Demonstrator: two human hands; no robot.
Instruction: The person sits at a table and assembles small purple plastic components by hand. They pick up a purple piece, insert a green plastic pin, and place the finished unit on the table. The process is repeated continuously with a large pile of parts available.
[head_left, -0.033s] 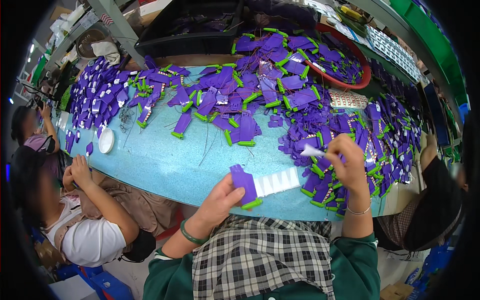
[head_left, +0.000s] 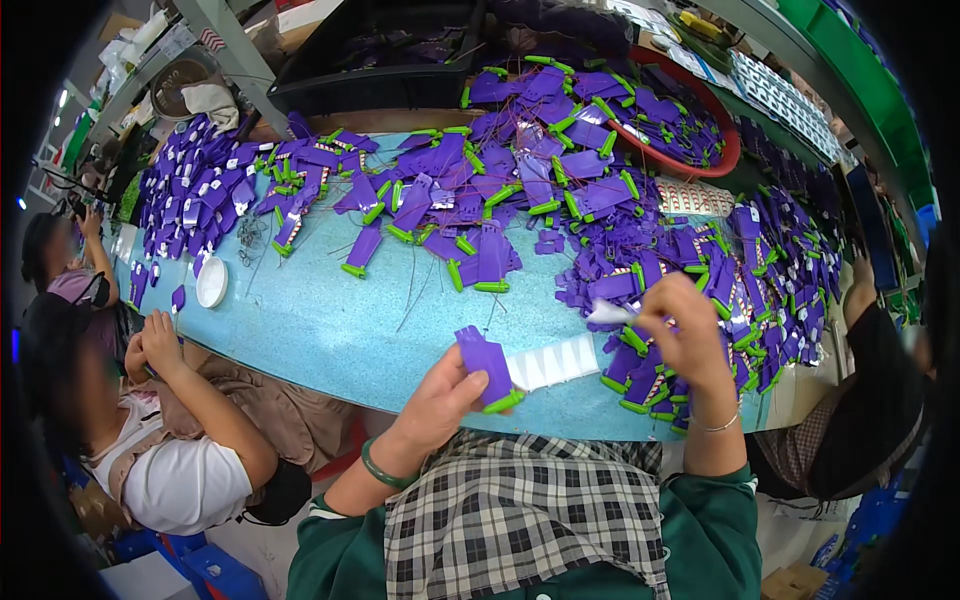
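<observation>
At the near table edge, my left hand [head_left: 437,402] grips a flat purple plastic piece [head_left: 483,360] with a bright green end, thumb across its face. Raised to the right, my right hand [head_left: 688,328] pinches a small white pointed piece [head_left: 608,312], slightly blurred. Between the two hands lies a white strip [head_left: 555,363] with triangular shapes along it, its left end next to the purple piece. Just beyond and beneath my right hand spreads a heap of purple and green pieces [head_left: 640,365].
More purple pieces with green ends and thin wires [head_left: 490,255] cover the table's middle and back. A red basin [head_left: 728,160] and a black bin [head_left: 370,95] stand behind; a white bowl [head_left: 212,282] is at left. Co-workers sit on both sides, one in a white shirt [head_left: 190,475].
My right hand and the white piece have shifted a little to the left. The purple piece in my left hand has moved slightly left and up.
</observation>
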